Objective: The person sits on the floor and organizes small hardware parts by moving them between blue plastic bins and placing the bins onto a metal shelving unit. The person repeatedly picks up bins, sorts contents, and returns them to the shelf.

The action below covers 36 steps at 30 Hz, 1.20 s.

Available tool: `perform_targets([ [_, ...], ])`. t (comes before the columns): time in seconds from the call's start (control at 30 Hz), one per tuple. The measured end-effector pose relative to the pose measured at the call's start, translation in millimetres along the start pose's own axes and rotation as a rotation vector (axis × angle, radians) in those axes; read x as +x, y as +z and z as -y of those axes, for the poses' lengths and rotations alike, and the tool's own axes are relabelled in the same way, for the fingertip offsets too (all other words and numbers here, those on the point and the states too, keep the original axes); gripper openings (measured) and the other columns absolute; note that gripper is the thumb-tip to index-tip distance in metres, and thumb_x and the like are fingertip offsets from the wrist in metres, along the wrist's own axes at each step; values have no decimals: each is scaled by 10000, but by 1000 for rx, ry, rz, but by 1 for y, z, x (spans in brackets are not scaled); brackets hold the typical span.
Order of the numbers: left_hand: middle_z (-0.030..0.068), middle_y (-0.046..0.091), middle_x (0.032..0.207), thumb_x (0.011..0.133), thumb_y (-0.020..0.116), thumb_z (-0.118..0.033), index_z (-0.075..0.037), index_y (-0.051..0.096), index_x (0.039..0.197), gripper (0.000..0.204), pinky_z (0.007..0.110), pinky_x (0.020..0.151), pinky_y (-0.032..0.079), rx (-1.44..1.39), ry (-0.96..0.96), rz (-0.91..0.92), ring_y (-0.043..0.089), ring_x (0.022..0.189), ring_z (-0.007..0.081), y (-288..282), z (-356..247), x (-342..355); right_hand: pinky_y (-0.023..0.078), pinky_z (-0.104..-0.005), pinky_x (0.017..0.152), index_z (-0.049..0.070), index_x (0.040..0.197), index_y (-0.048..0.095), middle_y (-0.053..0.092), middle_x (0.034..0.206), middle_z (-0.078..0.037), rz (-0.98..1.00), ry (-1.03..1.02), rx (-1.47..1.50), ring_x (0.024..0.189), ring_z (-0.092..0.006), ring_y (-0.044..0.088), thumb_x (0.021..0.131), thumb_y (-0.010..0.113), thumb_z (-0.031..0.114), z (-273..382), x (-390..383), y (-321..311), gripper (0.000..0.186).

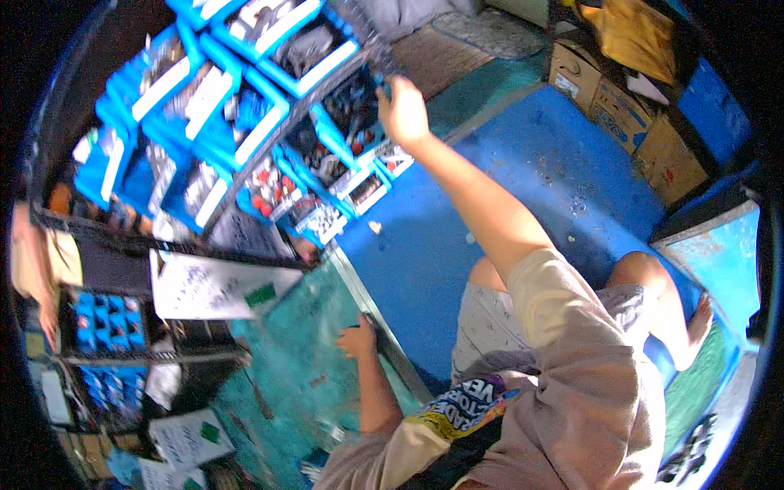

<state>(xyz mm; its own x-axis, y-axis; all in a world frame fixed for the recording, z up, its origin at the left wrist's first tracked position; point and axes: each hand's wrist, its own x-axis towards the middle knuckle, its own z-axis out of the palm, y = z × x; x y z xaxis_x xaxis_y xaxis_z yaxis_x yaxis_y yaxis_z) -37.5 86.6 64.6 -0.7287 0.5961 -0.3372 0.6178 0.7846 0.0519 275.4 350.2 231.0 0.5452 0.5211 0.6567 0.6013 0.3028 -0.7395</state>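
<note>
My right hand [404, 113], on an outstretched arm, is at the right edge of the rack [282, 122] of blue bins. Its fingers are curled in, and whatever they hold is hidden. Close by are an upper blue bin [314, 53] with dark items and lower bins [339, 155] with small mixed parts. My left hand [357, 337] is low beside the metal strip [371, 302] that edges the blue floor panel [498, 180]. Its fingers are spread to the left, and a dark patch shows along its right side.
Cardboard boxes [618, 114] line a shelf at the far right. A white board [212, 286] and small blue trays [110, 322] are at the left, where another person's arm [34, 269] shows. Green floor [282, 384] lies beneath my left arm. Handwritten sheets [189, 439] are at lower left.
</note>
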Motion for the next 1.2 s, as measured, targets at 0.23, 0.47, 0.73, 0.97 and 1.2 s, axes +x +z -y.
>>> perform_targets([
  [0.23, 200, 585, 1133, 874, 646, -430, 110, 447, 1252, 689, 337, 636, 560, -1122, 890, 376, 678, 870, 314, -123, -267, -10, 460, -444, 921, -55, 1118, 567, 609, 1071, -266, 206, 42, 123, 1038, -414, 578, 822, 630, 95, -10, 3, -11, 338],
  [0.47, 273, 594, 938, 889, 595, -200, 176, 523, 992, 396, 418, 468, 597, -1045, 730, 266, 659, 657, 373, -172, -326, -2, 249, -547, 1113, 11, 1432, 337, 261, 1522, -208, 414, 76, 148, 1406, -404, 233, 913, 551, 400, -27, -59, -69, 683],
  [0.73, 319, 566, 1042, 907, 571, -211, 209, 464, 1037, 453, 421, 504, 596, -1370, 589, 240, 654, 709, 393, -143, -340, -23, -13, -745, 1027, 143, 1531, 7, -97, 1570, -217, 1374, 401, -733, 1425, -467, -101, 750, 659, 609, -82, -241, -105, 1118],
  [0.97, 279, 562, 1073, 925, 567, -239, 157, 411, 1188, 501, 395, 528, 599, -1230, 518, 412, 644, 745, 375, -174, -342, -11, -44, -777, 982, 147, 1527, 148, -96, 1563, -248, 1291, 114, -1412, 1401, -519, -120, 612, 652, 730, -120, -292, -63, 1197],
  [1.2, 245, 554, 1139, 949, 520, -212, 90, 411, 1267, 452, 410, 692, 592, -1352, 576, 423, 626, 936, 346, -158, -334, -16, -83, -786, 955, 130, 1513, 217, -62, 1573, -232, 1094, -13, -1805, 1409, -507, -117, 550, 644, 776, -140, -327, -37, 1236],
])
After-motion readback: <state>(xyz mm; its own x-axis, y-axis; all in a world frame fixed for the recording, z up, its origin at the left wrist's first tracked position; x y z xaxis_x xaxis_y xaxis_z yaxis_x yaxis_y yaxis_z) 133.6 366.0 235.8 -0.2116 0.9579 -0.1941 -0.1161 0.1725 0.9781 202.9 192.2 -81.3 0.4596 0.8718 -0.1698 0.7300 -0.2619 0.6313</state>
